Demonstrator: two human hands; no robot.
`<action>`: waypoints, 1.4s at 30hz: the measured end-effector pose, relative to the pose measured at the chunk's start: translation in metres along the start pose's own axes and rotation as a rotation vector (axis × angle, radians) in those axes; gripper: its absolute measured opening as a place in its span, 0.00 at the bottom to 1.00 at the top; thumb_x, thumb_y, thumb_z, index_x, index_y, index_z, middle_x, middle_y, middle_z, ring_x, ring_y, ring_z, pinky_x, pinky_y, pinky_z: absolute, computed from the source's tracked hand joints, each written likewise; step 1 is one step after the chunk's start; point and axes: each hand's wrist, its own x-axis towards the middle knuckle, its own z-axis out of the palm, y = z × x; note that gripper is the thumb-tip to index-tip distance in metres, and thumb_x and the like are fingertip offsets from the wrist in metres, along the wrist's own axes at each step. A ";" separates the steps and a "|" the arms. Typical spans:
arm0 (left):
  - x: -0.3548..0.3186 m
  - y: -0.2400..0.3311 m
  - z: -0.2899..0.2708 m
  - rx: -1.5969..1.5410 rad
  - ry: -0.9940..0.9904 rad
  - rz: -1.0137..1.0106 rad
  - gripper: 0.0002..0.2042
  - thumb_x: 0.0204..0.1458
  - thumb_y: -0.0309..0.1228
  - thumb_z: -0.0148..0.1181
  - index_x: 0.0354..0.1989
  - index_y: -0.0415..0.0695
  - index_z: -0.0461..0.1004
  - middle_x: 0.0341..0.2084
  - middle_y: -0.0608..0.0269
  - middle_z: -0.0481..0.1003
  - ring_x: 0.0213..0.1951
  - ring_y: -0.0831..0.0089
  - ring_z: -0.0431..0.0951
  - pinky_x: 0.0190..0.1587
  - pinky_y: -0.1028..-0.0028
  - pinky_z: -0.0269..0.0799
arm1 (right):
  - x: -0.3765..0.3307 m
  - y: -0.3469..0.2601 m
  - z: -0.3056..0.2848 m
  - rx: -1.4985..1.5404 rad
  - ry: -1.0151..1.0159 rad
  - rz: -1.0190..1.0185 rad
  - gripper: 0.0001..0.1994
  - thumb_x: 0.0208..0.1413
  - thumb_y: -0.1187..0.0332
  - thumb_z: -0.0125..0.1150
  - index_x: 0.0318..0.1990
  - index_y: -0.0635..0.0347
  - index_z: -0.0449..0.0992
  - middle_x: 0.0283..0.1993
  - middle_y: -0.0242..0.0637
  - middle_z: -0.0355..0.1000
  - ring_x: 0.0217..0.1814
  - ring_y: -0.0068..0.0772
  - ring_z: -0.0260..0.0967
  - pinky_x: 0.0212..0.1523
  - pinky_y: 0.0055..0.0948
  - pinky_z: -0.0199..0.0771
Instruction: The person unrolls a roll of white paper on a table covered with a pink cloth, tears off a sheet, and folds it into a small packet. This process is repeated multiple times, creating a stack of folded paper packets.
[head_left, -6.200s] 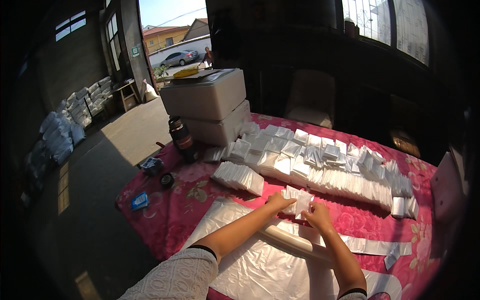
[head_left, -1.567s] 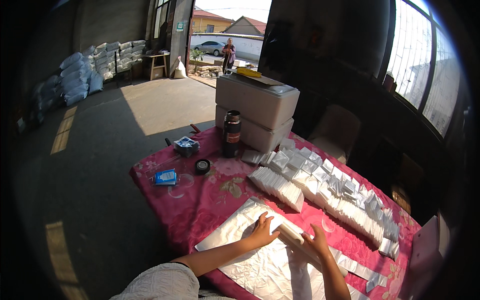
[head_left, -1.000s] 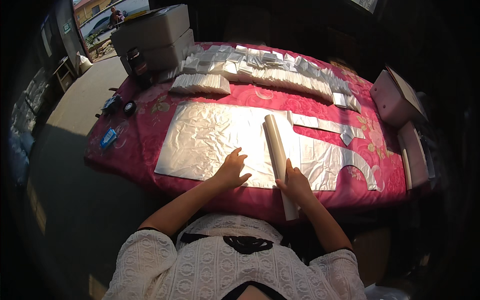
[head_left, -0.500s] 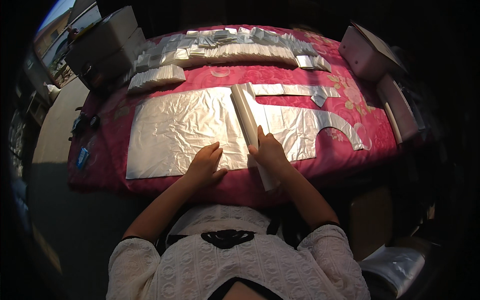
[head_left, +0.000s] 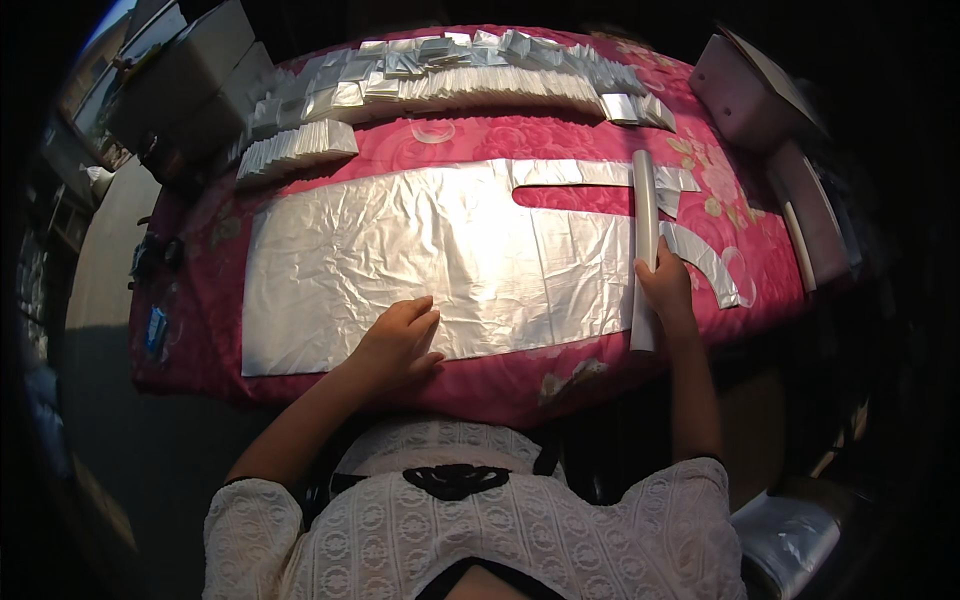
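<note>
A wrinkled, silvery-white plastic sheet point(head_left: 400, 250) lies flat in front of me, with two strap-like strips at its right end and a long cut-out between them. My left hand point(head_left: 400, 335) rests on its near edge, thumb apart from the fingers, holding nothing. My right hand point(head_left: 668, 280) is closed round the lower half of a pale, smooth tube or rod point(head_left: 645, 200). That rod lies across the strips near the sheet's right end, pointing away from me. Beyond it the curved near strip point(head_left: 705, 260) shows.
A pink floral cloth point(head_left: 480, 385) covers the table. Rows of folded silvery packets point(head_left: 480, 90) line the far side, with a smaller row point(head_left: 298, 153) at left. Boxes stand at the far left point(head_left: 190, 85) and right point(head_left: 752, 95). A small blue packet point(head_left: 155, 330) lies near the left edge.
My right hand has slid the rod rightward, from the sheet's middle to the strips, and the sheet behind it lies flatter. My left hand has stayed near the front edge.
</note>
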 end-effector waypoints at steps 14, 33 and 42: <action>0.043 -0.032 0.025 -0.151 0.234 -0.062 0.34 0.52 0.41 0.53 0.60 0.30 0.49 0.59 0.37 0.49 0.60 0.48 0.53 0.61 0.61 0.51 | -0.050 -0.205 0.051 0.019 -0.542 -0.443 0.29 0.48 0.59 0.58 0.54 0.70 0.62 0.32 0.49 0.70 0.29 0.43 0.71 0.29 0.38 0.70; 0.078 -0.006 0.052 -0.014 0.207 0.010 0.38 0.49 0.41 0.53 0.63 0.35 0.44 0.64 0.43 0.40 0.64 0.51 0.44 0.63 0.61 0.45 | 0.180 -0.151 0.112 0.098 -0.240 -0.589 0.22 0.21 0.57 0.74 0.23 0.61 0.73 0.28 0.44 0.67 0.35 0.44 0.65 0.35 0.35 0.68; 0.089 0.031 0.044 -0.029 0.111 -0.133 0.35 0.48 0.40 0.53 0.62 0.36 0.47 0.65 0.51 0.38 0.66 0.56 0.40 0.62 0.59 0.45 | 0.193 -0.161 0.120 -0.069 -0.375 -0.654 0.20 0.22 0.57 0.73 0.20 0.64 0.74 0.29 0.47 0.69 0.33 0.44 0.68 0.33 0.36 0.69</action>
